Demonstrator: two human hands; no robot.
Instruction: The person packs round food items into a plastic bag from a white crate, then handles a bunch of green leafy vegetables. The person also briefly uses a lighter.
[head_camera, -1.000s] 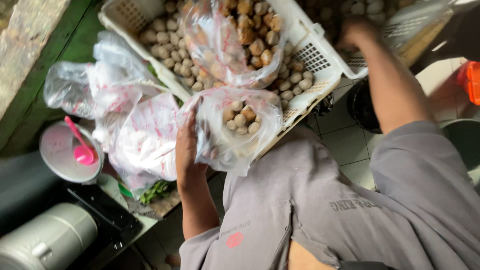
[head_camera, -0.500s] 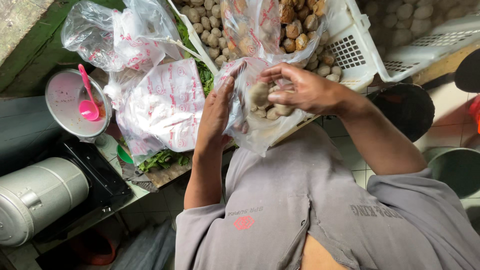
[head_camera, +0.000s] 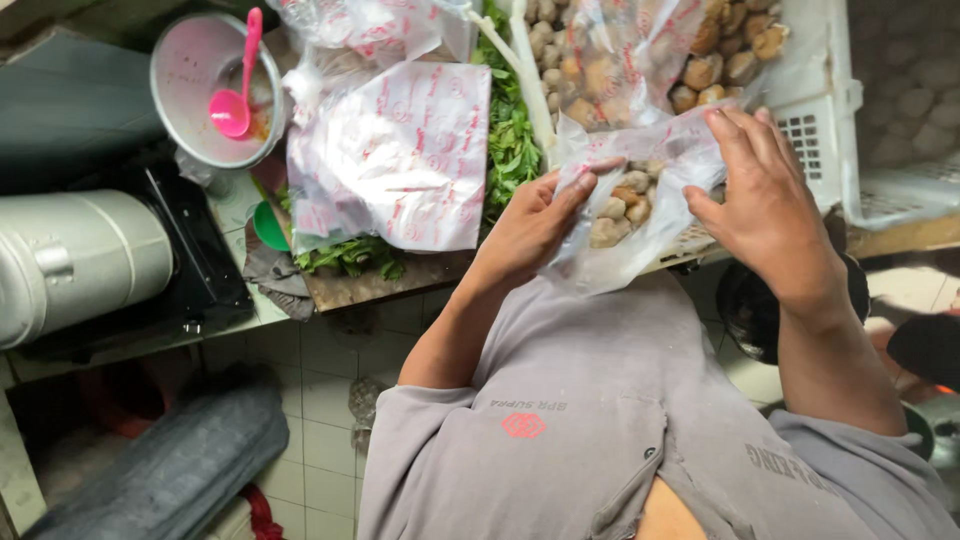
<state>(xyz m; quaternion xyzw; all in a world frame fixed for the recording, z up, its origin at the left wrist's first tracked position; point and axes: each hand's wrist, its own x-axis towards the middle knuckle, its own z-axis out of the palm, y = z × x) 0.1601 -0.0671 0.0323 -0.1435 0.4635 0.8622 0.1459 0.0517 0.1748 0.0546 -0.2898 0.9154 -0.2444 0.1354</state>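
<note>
At the near edge of the white crate (head_camera: 815, 120), both hands are on one clear plastic bag of meatballs (head_camera: 630, 200). Left hand (head_camera: 535, 225) pinches the bag's left side, fingers closed on the film; right hand (head_camera: 765, 195) lies flat over the bag's top right w/ fingers spread, pressing the film rather than pinching it. Bag hangs partly over the crate edge, above the person's grey shirt.

Step in hand, as I judge it: gathering or closing the bag's mouth w/ the balls settled at the bottom. Next move would call for bunching the loose film tight while keeping the bag upright so nothing rolls out; the thin plastic is slippery and could tear.

Counts: 2 hands; 1 bag held, w/ approx 6–8 balls visible inside (film blurs the rest). 1 more filled bag (head_camera: 625, 60) in the crate behind it, loose meatballs under it, too many to count. 1 printed flat bag stack (head_camera: 400, 155) on the wooden board's middle, greens (head_camera: 510, 130) beside it. 1 metal bowl (head_camera: 195, 95) w/ 1 pink spoon (head_camera: 235, 100) at far left; 1 pale cylinder vessel (head_camera: 85, 265) lower left
</note>
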